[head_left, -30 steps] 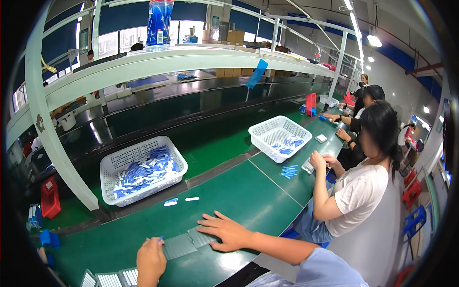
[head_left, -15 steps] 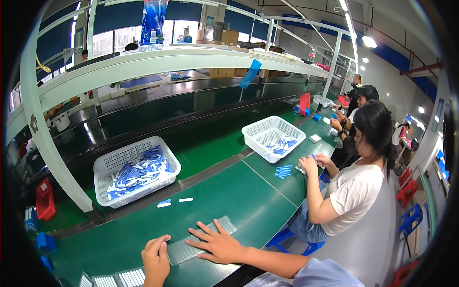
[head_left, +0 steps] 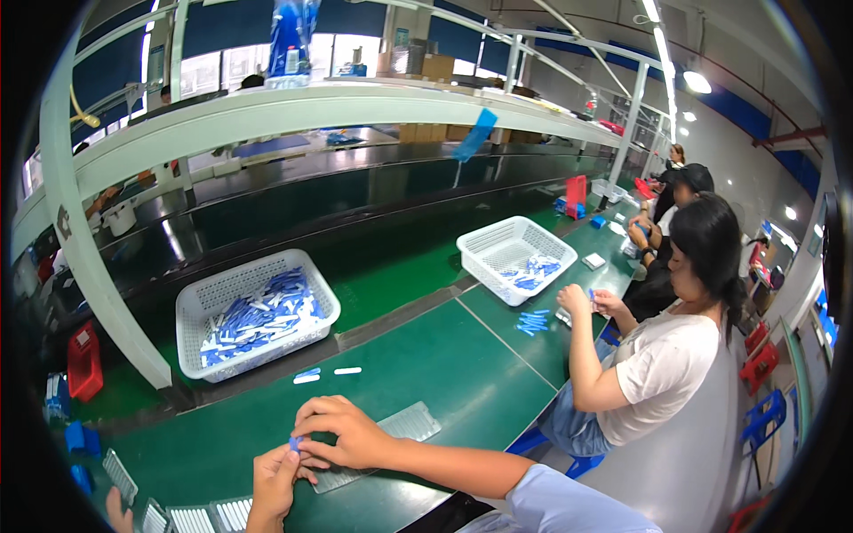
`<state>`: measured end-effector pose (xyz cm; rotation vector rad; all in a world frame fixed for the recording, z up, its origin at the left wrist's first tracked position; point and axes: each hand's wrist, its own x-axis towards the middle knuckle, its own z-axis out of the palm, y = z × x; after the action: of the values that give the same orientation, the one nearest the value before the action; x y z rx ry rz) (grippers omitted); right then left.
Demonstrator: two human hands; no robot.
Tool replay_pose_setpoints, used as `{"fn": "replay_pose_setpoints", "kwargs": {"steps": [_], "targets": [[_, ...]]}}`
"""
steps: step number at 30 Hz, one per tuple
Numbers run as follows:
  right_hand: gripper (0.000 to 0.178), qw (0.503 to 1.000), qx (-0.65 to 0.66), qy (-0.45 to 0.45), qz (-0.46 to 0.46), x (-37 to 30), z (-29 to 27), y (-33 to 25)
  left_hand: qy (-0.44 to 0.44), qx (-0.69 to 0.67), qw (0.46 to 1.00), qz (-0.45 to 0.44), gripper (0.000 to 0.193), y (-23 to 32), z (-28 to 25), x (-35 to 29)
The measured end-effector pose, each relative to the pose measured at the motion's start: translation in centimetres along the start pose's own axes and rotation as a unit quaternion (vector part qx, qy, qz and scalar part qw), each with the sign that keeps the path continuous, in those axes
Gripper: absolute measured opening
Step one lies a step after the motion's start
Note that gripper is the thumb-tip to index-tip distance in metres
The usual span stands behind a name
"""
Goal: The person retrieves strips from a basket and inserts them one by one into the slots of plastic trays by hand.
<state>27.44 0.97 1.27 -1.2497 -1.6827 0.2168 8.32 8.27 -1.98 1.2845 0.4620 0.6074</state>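
Note:
My left hand (head_left: 274,484) pinches a small blue piece (head_left: 295,442) between thumb and fingertips, just above the bench's front part. From the right, my right hand (head_left: 348,433) curls over it, its fingertips closed on the same piece; most of the piece is hidden by fingers. Under my right hand and wrist lies a clear ribbed plastic tray (head_left: 410,424), partly covered. Beyond my hands a few blue and white sticks (head_left: 348,370) lie on the green bench. Farther back stands a white mesh basket (head_left: 191,311) heaped with blue and white sticks.
At lower left another person's hand (head_left: 115,513) is beside a tray (head_left: 119,475); trays of white sticks (head_left: 191,518) lie nearby. A co-worker (head_left: 666,355) sits at right, near a second basket (head_left: 471,249) and loose blue sticks (head_left: 533,322). A red bin (head_left: 85,362) and white post (head_left: 107,275) stand left.
My right hand has lifted from lying spread on the clear tray and met my left hand at the blue piece. Another person's hand and a raised tray have appeared at lower left.

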Motion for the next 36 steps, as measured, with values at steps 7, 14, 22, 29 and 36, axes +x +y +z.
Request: {"fn": "replay_pose_setpoints", "kwargs": {"steps": [7, 14, 22, 29, 36], "targets": [[0.002, 0.890, 0.312, 0.221, 0.250, -0.3, -0.9, 1.9, 0.042, 0.025, 0.999, 0.008, 0.036, 1.0, -1.1, 1.7], [0.005, 0.812, 0.464, 0.154, 0.321, -1.2, -0.5, 3.9, 0.152, -0.012, 0.988, 0.001, 0.037, 0.7, -2.7, 1.9], [0.007, 0.927, 0.250, 0.043, 0.276, -0.9, 0.1, 2.0, 0.155, -0.004, 0.988, 0.013, 0.034, 0.6, -2.4, 1.9], [0.015, 0.966, -0.213, -0.148, -0.020, -1.6, 1.8, -0.5, 0.159, 0.035, 0.986, 0.040, 0.034, 0.2, -2.4, 2.0], [0.021, 0.937, -0.169, -0.302, 0.056, -2.0, 1.1, -1.9, 0.150, 0.036, 0.988, 0.031, 0.034, -0.1, -2.6, 1.8]]}}
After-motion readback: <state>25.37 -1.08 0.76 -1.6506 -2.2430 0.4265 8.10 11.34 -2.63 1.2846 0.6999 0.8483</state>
